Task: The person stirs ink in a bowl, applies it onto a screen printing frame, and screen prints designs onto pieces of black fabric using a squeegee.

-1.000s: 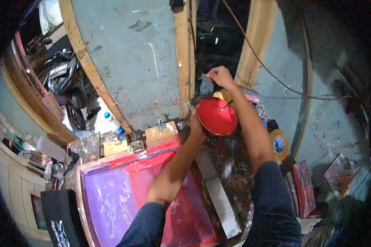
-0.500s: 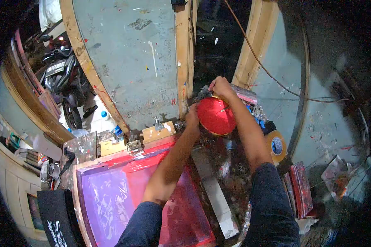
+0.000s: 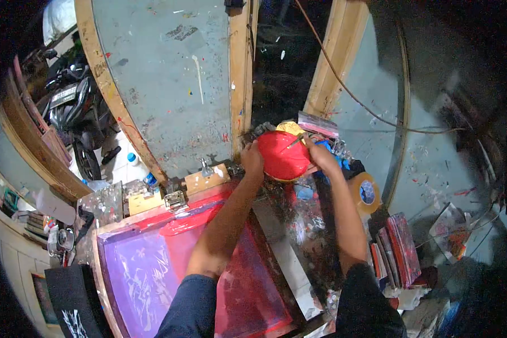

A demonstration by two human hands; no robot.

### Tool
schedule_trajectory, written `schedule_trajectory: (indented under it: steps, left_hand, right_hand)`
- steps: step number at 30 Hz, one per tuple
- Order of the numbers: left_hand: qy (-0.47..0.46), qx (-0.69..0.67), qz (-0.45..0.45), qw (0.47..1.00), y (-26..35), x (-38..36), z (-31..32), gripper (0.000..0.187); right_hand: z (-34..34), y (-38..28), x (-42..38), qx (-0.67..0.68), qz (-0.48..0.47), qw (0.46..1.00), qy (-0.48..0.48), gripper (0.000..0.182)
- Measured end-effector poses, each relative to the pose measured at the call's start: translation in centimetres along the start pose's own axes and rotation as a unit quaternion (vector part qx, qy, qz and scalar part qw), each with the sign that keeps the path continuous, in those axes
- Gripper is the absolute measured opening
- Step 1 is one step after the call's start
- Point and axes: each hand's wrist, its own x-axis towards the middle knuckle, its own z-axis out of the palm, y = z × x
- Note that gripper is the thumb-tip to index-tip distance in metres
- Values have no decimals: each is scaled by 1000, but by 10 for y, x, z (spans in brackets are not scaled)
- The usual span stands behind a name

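Note:
A round tub of red ink is held between both my hands at the far end of the bench, its red surface turned up toward me. My left hand is closed on the tub's left side. On the right side, my right hand grips the rim, beside a thin stick lying across the red surface. Just behind the tub shows a crumpled yellow thing. Below my left forearm lies a printing screen with purple and red mesh, red ink pooled along its far edge.
A tape roll stands right of my right forearm. Hinge clamps sit at the screen's far edge. A pale board lies beside the screen. Several red-stained flat pieces stand at right. A cable hangs across the wall.
My right hand has come down from above the tub's far edge to its right rim. The yellow thing behind is more exposed. The whole view has shifted slightly.

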Motion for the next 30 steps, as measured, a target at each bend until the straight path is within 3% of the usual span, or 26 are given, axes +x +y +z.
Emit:
schedule_trajectory:
  steps: [1,4,5,10,11,13,16,18,20,22,23,25,26,27,30]
  left_hand:
    - [21,11,-4,1000,-2,-2,1,40]
    - [74,8,-20,997,33,-42,18,40]
    - [77,1,-8,997,29,-41,23,40]
    - [74,17,-6,997,22,-45,35,44]
    - [51,33,-3,998,22,-39,32,45]
    - [7,70,4,998,-7,-14,20,46]
    - [-30,-5,-83,996,-3,-20,14,47]
    - [14,56,-56,997,66,-68,16,48]
    - [24,84,-44,995,79,-87,12,49]
    - [1,81,-41,996,58,-81,3,49]
    - [48,123,0,991,97,-112,4,50]
    - [1,139,1,990,82,-113,-10,51]
    - [-25,146,1,989,78,-111,-16,52]
    - [-35,153,1,988,89,-115,-21,52]
    - [-64,135,-16,989,123,-130,-31,51]
  right_hand:
    - [-3,6,16,-23,39,999,-1,74]
    - [-5,-3,12,-66,-65,992,82,70]
    - [-8,-18,-3,-67,-51,995,57,68]
    - [-27,31,65,-223,-214,943,126,74]
    - [-32,33,66,-229,-160,954,109,76]
    - [-19,-43,-21,-346,-143,915,152,62]
    - [21,-102,-8,-436,-162,864,193,45]
    - [57,-97,72,-401,-357,828,158,38]
    - [97,-106,132,-425,-311,847,72,36]
    - [127,-96,192,-496,-289,818,40,36]
    - [141,-90,216,-527,-278,803,25,37]
    - [147,-67,256,-532,-263,804,46,39]
    - [149,-62,266,-535,-253,804,58,40]
    - [148,-83,249,-564,-142,813,-34,45]
    - [144,-83,229,-540,-148,828,-12,48]
